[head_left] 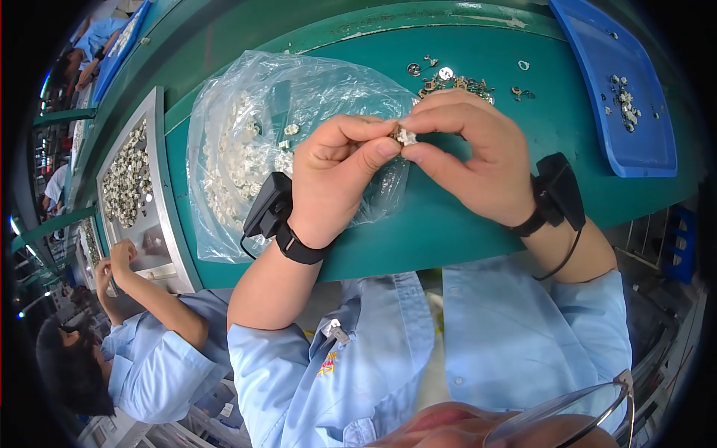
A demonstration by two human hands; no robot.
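Your left hand (337, 175) and right hand (470, 153) meet fingertip to fingertip over the green worktable (448, 216), both pinching one small whitish metal-and-plastic part (405, 136), which sits squarely between them, equally near each; its long axis is too small to tell. Just beneath to your left lies one clear plastic bag of similar white parts (239, 157), uncountable, with two blue trays (635, 142) and one metal tray (153, 194) apart.
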